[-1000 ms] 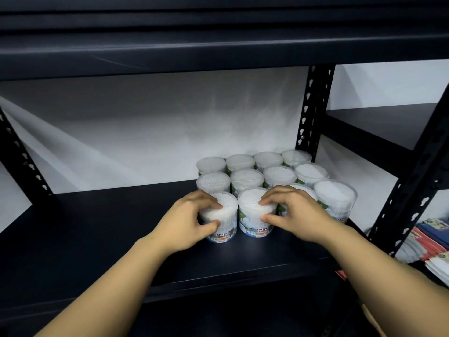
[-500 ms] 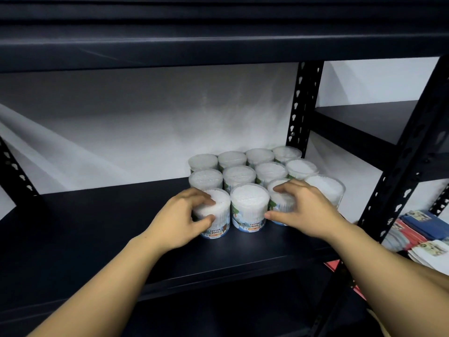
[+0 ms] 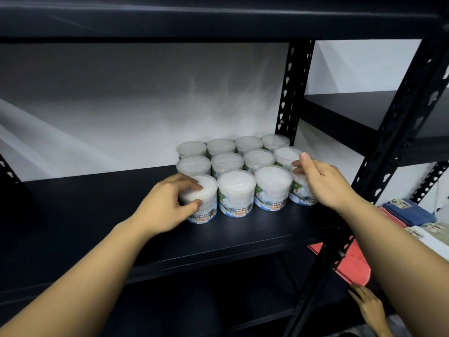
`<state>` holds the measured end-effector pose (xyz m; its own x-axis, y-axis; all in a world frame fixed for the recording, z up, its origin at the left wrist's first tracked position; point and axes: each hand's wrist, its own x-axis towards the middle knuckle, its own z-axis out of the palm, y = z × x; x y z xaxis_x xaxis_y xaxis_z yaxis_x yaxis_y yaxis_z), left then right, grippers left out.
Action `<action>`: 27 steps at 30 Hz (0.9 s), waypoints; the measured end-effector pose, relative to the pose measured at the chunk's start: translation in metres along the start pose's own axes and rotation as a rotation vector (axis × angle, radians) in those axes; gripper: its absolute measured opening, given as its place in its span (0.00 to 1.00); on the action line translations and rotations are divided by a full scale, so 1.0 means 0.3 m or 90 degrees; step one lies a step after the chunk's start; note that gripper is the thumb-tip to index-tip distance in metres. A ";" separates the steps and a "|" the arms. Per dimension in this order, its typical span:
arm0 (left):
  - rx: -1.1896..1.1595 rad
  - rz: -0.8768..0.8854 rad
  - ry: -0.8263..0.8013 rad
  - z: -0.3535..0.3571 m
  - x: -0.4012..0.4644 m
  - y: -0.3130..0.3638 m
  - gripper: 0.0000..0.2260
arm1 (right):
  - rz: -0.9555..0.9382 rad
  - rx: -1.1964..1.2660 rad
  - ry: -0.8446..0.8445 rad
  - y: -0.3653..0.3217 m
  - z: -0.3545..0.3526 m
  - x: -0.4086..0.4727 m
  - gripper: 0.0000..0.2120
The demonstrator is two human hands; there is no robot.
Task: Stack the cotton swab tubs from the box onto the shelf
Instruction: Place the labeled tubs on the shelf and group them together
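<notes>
Several clear cotton swab tubs [image 3: 237, 193] stand in three rows on the dark shelf [image 3: 97, 215], toward its right end. My left hand [image 3: 167, 203] wraps the front-left tub [image 3: 205, 203], thumb on its side and fingers on its lid. My right hand [image 3: 323, 183] rests against the front-right tub [image 3: 300, 193], fingers loosely spread, one fingertip raised by the tub behind it. The box is out of view.
A black perforated upright [image 3: 291, 93] stands right behind the tubs, and another post [image 3: 379, 166] crosses in front at the right. The shelf's left part is bare. Blue and red packets [image 3: 408, 212] lie lower right. Another person's hand [image 3: 371, 310] shows at the bottom right.
My right hand has slid rightward from the middle front tubs to the front-right tub. My left hand stays on the front-left tub. The view has shifted slightly.
</notes>
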<state>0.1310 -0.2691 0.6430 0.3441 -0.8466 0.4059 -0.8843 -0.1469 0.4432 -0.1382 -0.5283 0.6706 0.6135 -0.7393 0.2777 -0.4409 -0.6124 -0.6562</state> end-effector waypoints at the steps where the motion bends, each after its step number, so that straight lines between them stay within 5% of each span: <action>1: 0.002 -0.003 0.001 0.000 0.000 0.001 0.20 | -0.002 0.002 -0.005 0.001 -0.001 0.003 0.32; 8: 0.025 -0.022 0.002 0.003 -0.008 0.021 0.20 | -0.053 -0.075 -0.021 0.016 0.009 -0.001 0.32; 15: 0.027 -0.051 0.009 -0.013 -0.028 0.046 0.24 | -0.165 -0.125 0.024 -0.011 0.063 -0.038 0.18; 27: 0.040 -0.110 0.014 -0.129 -0.262 -0.020 0.26 | -0.200 -0.155 -0.047 -0.274 0.282 -0.258 0.25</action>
<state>0.1215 -0.1817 0.6393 0.4988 -0.7948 0.3455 -0.8292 -0.3216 0.4572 -0.0941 -0.3970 0.6438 0.7847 -0.4890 0.3809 -0.3612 -0.8601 -0.3601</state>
